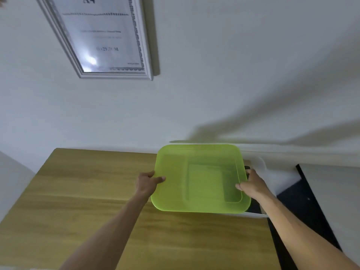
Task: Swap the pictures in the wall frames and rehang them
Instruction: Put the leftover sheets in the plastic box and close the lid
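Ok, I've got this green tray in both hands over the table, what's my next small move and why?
Probably set the green tray down on the bare wooden table. Your left hand and right hand both grip its edges, so neither is free for the silver frame hanging on the wall.

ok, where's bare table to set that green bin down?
Bare wood runs left of the green bin to the table's left edge, and in front of it between the forearms. The left hand and right hand grip the bin's sides. Crowded at the right: white frame under the bin, black panel beside it.
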The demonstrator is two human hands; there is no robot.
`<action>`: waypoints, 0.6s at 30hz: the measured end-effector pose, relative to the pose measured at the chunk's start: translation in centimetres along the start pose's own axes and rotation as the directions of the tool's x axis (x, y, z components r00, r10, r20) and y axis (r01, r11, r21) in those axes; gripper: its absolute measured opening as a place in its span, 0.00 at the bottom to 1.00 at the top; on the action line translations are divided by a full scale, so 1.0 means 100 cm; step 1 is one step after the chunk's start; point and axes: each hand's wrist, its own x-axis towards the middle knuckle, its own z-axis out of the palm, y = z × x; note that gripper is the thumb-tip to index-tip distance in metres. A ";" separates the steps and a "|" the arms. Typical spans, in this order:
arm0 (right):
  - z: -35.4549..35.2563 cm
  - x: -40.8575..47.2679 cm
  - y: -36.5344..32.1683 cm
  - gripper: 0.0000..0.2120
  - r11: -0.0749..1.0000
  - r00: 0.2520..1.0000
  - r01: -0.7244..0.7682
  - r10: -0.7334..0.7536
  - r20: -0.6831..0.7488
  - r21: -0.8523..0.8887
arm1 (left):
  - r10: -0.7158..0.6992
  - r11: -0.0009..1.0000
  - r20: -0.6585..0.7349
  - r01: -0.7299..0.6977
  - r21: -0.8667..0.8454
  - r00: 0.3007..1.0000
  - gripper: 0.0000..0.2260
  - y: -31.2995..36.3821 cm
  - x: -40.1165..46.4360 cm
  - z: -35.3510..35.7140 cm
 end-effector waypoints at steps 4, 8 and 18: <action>-0.048 0.015 0.041 0.34 0.999 0.999 -0.034 0.034 -0.024 0.002 | 0.024 0.998 0.004 -0.024 0.064 1.000 0.35 0.020 -0.021 0.069; -0.073 0.031 0.067 0.32 0.998 0.997 -0.064 0.063 -0.036 -0.023 | 0.032 0.988 -0.021 -0.028 0.149 0.999 0.33 0.033 -0.030 0.111; -0.082 0.051 0.082 0.24 0.990 0.997 -0.050 0.057 0.054 -0.134 | -0.016 0.954 -0.092 0.043 0.298 0.996 0.30 0.050 -0.023 0.129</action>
